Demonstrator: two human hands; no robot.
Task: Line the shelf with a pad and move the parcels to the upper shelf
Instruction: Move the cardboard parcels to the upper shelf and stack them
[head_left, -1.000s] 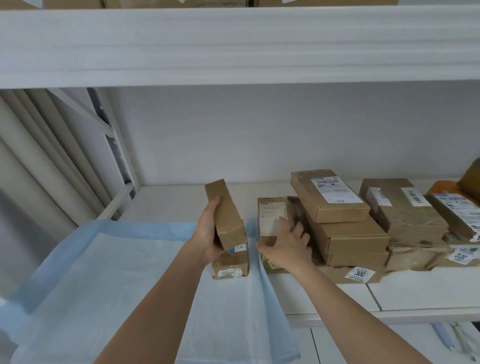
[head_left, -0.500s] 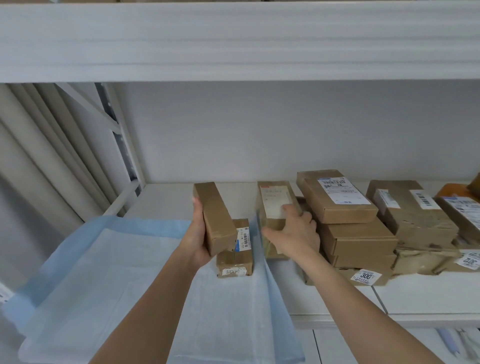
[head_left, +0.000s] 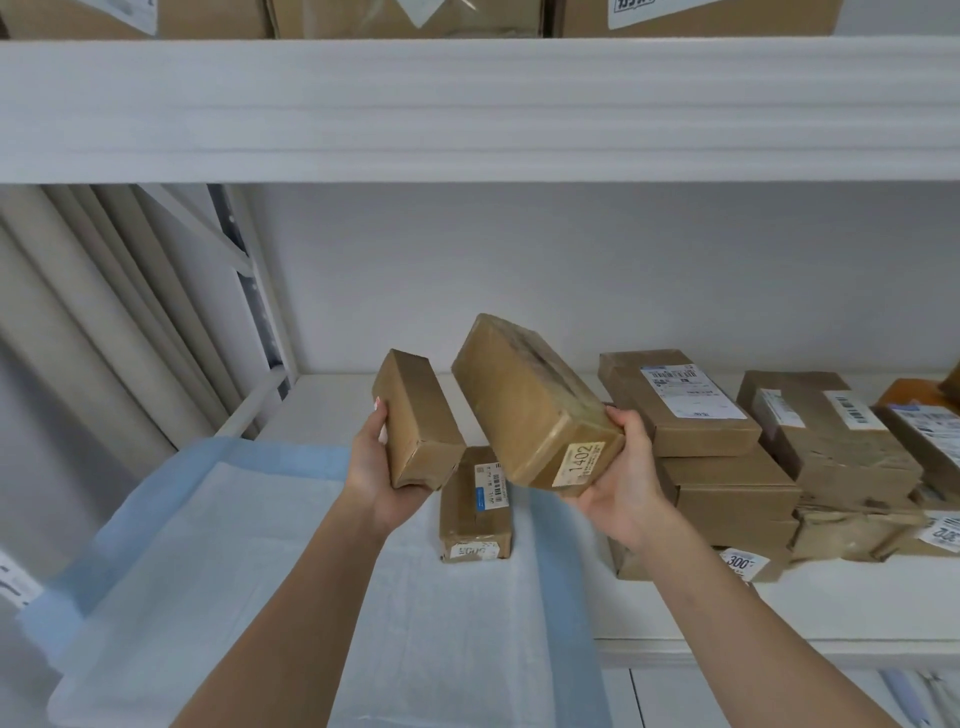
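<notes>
**shelf_newbie:** Starting at the fingers: the left hand (head_left: 387, 467) is curled round the near end of a small brown parcel (head_left: 418, 418), thumb up one side, the rest wrapped underneath. The right hand (head_left: 621, 480) is cupped under the near corner of a bigger taped parcel (head_left: 530, 402), the one with a "1402" sticker. Both are held in the air, tilted up and away, over the blue pad (head_left: 249, 561) that's spread on the lower shelf (head_left: 831, 608). What could be botched from here?

**boxwrangler:** Mostly the bigger one, I'd guess. It's only gripped at one end, so most of it hangs out past the fingers. If it's swung up fast, it could be tipped out of the palm, or clipped on the front lip of the upper shelf (head_left: 478, 109). Boxes (head_left: 405, 15) are already parked up there, so room may be tight, though how tight can't be told.

**shelf_newbie:** And the parcels themselves?

**boxwrangler:** Plain cardboard, glossy tape on the larger, corners a bit scuffed. One more labelled parcel (head_left: 475, 506) is left lying on the pad just below the hands, and a stack (head_left: 727, 457) is still sitting to the right, off the pad. So plenty is yet to be moved.
</notes>
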